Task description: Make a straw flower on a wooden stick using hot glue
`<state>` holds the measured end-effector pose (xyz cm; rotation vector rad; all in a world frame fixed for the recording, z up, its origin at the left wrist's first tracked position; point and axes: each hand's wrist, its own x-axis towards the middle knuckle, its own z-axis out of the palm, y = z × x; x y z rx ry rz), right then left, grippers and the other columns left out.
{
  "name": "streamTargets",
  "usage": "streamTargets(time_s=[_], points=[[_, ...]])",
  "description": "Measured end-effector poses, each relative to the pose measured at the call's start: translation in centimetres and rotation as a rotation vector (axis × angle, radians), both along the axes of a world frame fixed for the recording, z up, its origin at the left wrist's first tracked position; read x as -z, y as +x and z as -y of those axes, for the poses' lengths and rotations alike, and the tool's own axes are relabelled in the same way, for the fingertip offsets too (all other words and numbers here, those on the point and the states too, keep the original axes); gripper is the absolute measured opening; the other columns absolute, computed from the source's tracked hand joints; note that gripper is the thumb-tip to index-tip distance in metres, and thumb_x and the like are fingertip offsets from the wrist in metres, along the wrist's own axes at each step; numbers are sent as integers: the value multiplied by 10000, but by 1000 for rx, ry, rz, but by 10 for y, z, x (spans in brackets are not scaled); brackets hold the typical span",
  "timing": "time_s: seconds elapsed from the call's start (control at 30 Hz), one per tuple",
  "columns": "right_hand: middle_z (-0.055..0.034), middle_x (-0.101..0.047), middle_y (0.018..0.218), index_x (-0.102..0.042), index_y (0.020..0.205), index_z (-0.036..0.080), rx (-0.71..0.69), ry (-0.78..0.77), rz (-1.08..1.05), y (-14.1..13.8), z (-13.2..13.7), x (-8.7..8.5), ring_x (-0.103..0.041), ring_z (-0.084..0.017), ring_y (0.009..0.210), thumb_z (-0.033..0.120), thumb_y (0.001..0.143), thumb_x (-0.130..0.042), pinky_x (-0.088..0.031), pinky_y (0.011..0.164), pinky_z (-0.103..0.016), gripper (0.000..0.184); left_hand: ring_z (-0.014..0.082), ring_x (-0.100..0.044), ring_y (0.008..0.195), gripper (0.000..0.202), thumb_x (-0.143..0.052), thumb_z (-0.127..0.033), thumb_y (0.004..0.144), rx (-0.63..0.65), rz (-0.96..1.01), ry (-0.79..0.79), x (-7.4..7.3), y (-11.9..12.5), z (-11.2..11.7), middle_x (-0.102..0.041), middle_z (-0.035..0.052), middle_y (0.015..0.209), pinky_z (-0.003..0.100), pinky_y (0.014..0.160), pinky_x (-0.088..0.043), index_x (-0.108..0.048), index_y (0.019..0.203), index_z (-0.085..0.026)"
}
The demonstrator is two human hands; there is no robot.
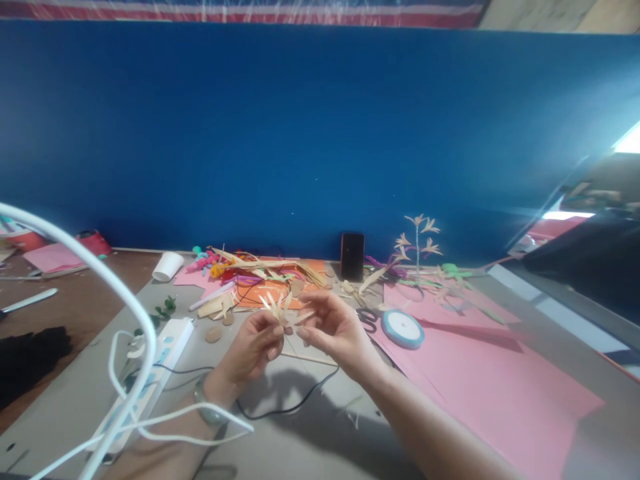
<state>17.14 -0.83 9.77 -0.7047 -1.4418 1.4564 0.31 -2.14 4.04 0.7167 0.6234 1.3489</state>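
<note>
Over the middle of the table, my left hand [257, 343] pinches the base of a pale straw-coloured flower [277, 307] whose narrow petals spread upward. From the other side my right hand [333, 327] curls in, thumb and fingers closing on a petal of the same flower. A thin stem seems to run down below the fingertips, partly hidden by them. Just right of my right hand lie black-handled scissors [369, 320] and a roll of light blue ribbon [403, 329]. Behind the hands is orange paper [260, 293] with loose strips on it.
A white power strip [167, 357] and thick white cable [117, 287] stand at the left, near a white cup [167, 266]. A phone [353, 257] leans against the blue partition [320, 133]. Pink sheets [500, 373] cover the right side, below a finished flower stem [418, 247].
</note>
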Motion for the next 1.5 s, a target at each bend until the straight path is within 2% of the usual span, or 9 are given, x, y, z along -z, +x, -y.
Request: streamTargets(time_s=[0.07, 0.13, 0.27, 0.47, 0.63, 0.83, 1.07, 1.23, 1.5], points=[[4, -634, 754, -591, 973, 199, 63, -22, 14, -2, 0, 2, -560, -97, 587, 299, 643, -826, -456, 549, -232, 417, 27, -456, 420, 308, -851, -247, 593, -29, 9, -5, -1, 1, 0, -682, 14, 683, 154, 398, -275, -570, 675, -151], [7, -619, 697, -604, 836, 183, 112, -17, 75, -4, 1, 4, -539, -100, 576, 339, 641, -824, -429, 532, -229, 333, 27, -459, 425, 299, -850, -240, 593, -49, 12, -1, -1, 2, 0, -679, 8, 674, 152, 402, -282, -578, 680, -153], [-15, -634, 654, -617, 697, 175, 157, 58, 191, -8, 4, 4, -506, -111, 547, 382, 725, -745, -392, 510, -244, 245, 29, -461, 426, 289, -847, -242, 598, -36, 1, 14, -1, 2, 2, -683, 11, 663, 151, 399, -281, -581, 662, -150], [6, -566, 573, -614, 631, 181, 298, 270, 328, -10, 11, -3, -457, -112, 536, 286, 790, -645, -374, 539, -252, 193, 31, -466, 428, 257, -838, -245, 613, -29, -13, 19, 0, 2, 4, -699, 23, 700, 156, 395, -291, -604, 665, -149], [24, -508, 539, -530, 582, 194, 365, 309, 326, -9, 14, -13, -408, -100, 502, 252, 778, -627, -368, 513, -241, 226, 24, -459, 424, 234, -822, -247, 637, -83, -32, 42, 0, 4, 4, -712, 30, 742, 158, 386, -291, -611, 652, -147], [26, -518, 519, -555, 570, 194, 304, 255, 343, -15, 16, -22, -407, -92, 477, 209, 759, -611, -376, 480, -227, 197, 32, -434, 371, 243, -840, -238, 605, -144, 6, 71, -1, 6, 3, -695, 2, 628, 153, 355, -284, -615, 661, -165], [16, -564, 527, -560, 549, 182, 303, 235, 365, -18, 15, -25, -427, -86, 472, 192, 735, -609, -342, 455, -218, 193, 32, -393, 328, 261, -852, -248, 582, -155, -12, 96, -1, 7, 2, -546, -61, 437, 142, 326, -254, -611, 641, -166], [26, -525, 497, -549, 541, 174, 289, 204, 418, -19, 15, -25, -405, -81, 469, 178, 722, -614, -310, 444, -212, 192, 36, -418, 348, 253, -848, -239, 590, -148, -15, 107, 0, 7, 3, -540, -61, 447, 145, 338, -281, -612, 631, -161], [16, -567, 521, -522, 543, 178, 237, 180, 373, -21, 16, -28, -458, -92, 488, 230, 752, -609, -346, 465, -221, 233, 37, -420, 340, 272, -853, -271, 583, -132, -23, 111, -1, 6, 3, -578, -38, 479, 148, 334, -267, -608, 616, -157]])
